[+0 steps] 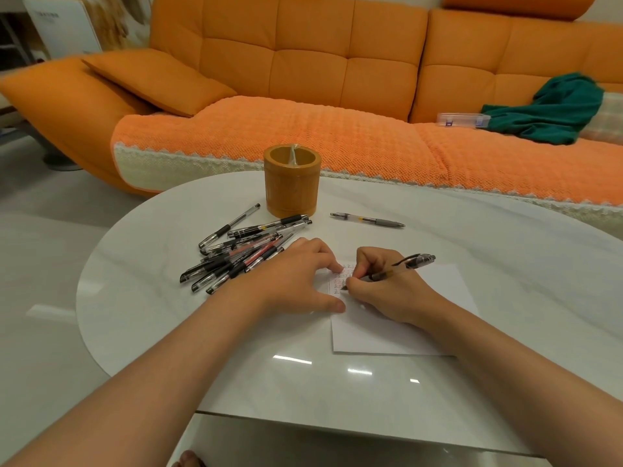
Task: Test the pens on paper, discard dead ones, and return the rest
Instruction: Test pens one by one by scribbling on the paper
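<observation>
Toes (188, 461) peep in at the bottom edge, below the near rim of the white table (151, 281). Two bare forearms reach forward over it. A white sheet of paper (387, 335) lies flat at about 5 o'clock from the table's middle, with small rows of red and dark marks in its upper left corner. The left hand (296, 281) rests on that corner, fingers straight and spread, pressing the sheet and holding nothing. The right hand (384, 288), just beside it at 3 o'clock, is curled round a clear pen (397, 269); the tip meets the paper among the marks and the capped back end tilts up toward 2 o'clock.

At 10 o'clock from the left hand lies a loose pile of pens (242, 254), its nearest ones just beside the knuckles. A lone pen (367, 220) lies apart at 12 o'clock from the right hand. A round tan pen holder (292, 187) stands upright at 1 o'clock from the pile, something clear and slender inside it.

Beyond the table runs an orange sofa (303, 62), with a green cloth (553, 112) and a clear box (462, 119) on its seat at 2 o'clock
</observation>
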Tool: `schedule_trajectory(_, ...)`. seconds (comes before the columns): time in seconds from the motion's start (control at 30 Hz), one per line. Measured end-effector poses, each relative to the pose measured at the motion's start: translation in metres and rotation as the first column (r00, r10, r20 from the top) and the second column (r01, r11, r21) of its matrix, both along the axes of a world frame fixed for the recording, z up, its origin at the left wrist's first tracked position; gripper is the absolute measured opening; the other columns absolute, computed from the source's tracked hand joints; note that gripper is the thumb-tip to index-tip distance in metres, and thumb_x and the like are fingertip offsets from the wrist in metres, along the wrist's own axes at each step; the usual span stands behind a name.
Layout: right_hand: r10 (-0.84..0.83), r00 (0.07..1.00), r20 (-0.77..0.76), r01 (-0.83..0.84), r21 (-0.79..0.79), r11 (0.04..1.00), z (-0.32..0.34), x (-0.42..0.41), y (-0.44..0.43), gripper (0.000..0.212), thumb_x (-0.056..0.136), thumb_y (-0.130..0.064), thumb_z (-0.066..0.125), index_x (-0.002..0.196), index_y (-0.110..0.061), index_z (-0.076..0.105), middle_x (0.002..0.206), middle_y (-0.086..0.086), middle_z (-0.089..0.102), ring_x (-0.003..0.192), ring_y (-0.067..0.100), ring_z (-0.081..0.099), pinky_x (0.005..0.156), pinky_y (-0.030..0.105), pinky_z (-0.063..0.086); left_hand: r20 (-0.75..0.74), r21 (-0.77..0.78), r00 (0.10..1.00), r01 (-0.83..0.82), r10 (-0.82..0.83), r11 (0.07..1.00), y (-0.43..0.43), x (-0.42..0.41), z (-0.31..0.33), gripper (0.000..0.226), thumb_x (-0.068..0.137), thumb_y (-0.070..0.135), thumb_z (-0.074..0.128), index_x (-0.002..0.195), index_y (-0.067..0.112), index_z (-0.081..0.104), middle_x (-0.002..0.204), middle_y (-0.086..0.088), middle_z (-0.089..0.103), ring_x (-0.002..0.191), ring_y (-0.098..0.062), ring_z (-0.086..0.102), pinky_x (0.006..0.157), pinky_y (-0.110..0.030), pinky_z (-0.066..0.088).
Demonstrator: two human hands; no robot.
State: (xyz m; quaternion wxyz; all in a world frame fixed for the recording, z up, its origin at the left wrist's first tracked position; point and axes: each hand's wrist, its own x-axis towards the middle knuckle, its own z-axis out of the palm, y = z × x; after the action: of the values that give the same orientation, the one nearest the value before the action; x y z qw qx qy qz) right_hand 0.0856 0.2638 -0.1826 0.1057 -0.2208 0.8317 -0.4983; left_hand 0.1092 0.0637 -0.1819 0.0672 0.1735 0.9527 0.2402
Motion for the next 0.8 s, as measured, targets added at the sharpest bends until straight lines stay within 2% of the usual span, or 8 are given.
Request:
schedule_trajectory(0.1,0.018,1.0,-0.002,-0.018,0.025,1.0,0.0013,0.0008,-0.0013,0.021,0.081,0.0,0.068,0.066,-0.006,0.053,0.052,-0.001,0.057,0.044,0.008,0.051,0.046,0.019,0.039,0.0,0.002,1.0,-0.003,0.003,1.0,0.0,-0.0004,-0.0003,0.067,0.075,0.061,0.074,0.134,0.035,0.055,0.129,0.021,0.041,0.123,-0.002,0.035,0.107,-0.036,0.039)
schedule_trajectory(0.37,0.047,0.998,0.031,-0.047,0.008,0.999,0.0009,0.0002,-0.0011,0.021,0.081,0.0,0.068,0.066,-0.006,0.055,0.052,0.001,0.058,0.043,0.008,0.051,0.046,0.019,0.04,-0.003,0.005,1.0,-0.003,0.003,1.0,-0.0006,0.0002,0.0001,0.068,0.076,0.061,0.074,0.135,0.035,0.055,0.129,0.021,0.04,0.123,-0.002,0.035,0.107,-0.036,0.039)
schedule_trajectory(0.63,0.037,0.999,-0.015,-0.036,0.042,0.998,-0.0033,-0.0022,-0.0004,0.021,0.069,-0.014,0.068,0.069,-0.001,0.051,0.057,0.014,0.054,0.052,0.018,0.05,0.053,0.031,0.041,-0.004,-0.001,1.0,-0.006,0.006,1.0,-0.0003,0.0023,0.0003,0.069,0.077,0.062,0.073,0.137,0.034,0.054,0.131,0.02,0.04,0.124,-0.003,0.035,0.108,-0.035,0.038)
schedule_trajectory(0.73,-0.016,0.999,0.034,0.018,-0.055,0.998,-0.0009,-0.0034,0.0025,0.017,0.078,-0.007,0.069,0.068,-0.006,0.055,0.055,0.001,0.053,0.052,0.014,0.047,0.051,0.026,0.038,-0.007,0.004,1.0,-0.004,0.004,1.0,-0.001,0.0025,0.0,0.068,0.077,0.062,0.072,0.136,0.035,0.054,0.13,0.022,0.04,0.123,0.0,0.035,0.108,-0.034,0.038)
schedule_trajectory(0.8,-0.05,0.993,0.109,0.069,-0.172,0.983,0.0021,-0.0043,0.0048,0.016,0.084,-0.003,0.068,0.073,-0.009,0.058,0.056,0.004,0.054,0.051,0.016,0.046,0.048,0.026,0.037,-0.006,0.009,1.0,-0.004,0.004,1.0,-0.0009,0.0027,-0.0001,0.068,0.077,0.062,0.072,0.136,0.036,0.054,0.13,0.022,0.039,0.122,0.001,0.034,0.107,-0.032,0.038)
